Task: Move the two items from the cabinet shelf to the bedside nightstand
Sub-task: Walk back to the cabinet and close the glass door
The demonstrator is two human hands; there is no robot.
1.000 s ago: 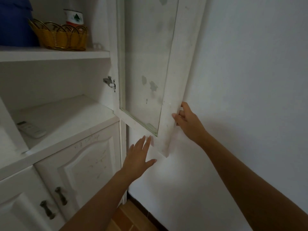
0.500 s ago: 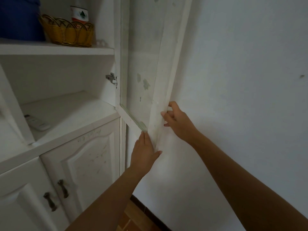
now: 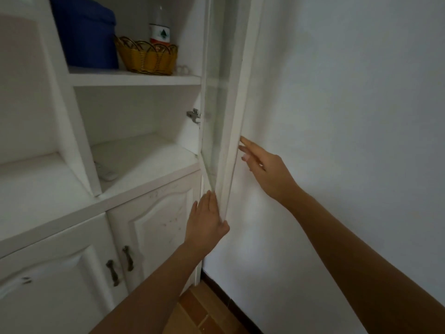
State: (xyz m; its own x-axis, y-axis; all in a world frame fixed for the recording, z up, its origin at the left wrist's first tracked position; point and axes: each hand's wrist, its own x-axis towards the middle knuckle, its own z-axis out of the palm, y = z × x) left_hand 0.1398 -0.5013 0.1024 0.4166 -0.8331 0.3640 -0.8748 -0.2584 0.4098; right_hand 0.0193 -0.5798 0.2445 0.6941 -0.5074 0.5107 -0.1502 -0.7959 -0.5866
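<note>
On the upper cabinet shelf (image 3: 134,79) stand a yellow wicker basket (image 3: 147,59), a clear bottle (image 3: 160,32) with a white label behind it, and a big blue container (image 3: 86,37). A white remote (image 3: 107,172) lies on the lower shelf, partly hidden by the upright. The glass cabinet door (image 3: 231,116) is swung wide, almost against the wall. My left hand (image 3: 207,220) lies flat against the door's bottom corner, thumb under the edge. My right hand (image 3: 267,169) is spread, its fingertips touching the door's outer edge.
A white wall (image 3: 337,141) runs close along the right, just behind the door. Below the shelves are two shut white cupboard doors with dark metal handles (image 3: 127,257). Orange floor tiles (image 3: 192,314) show at the bottom.
The glass door has swung further open toward the wall. My left hand went up onto its bottom corner. My right hand let go of the edge and spread its fingers.
</note>
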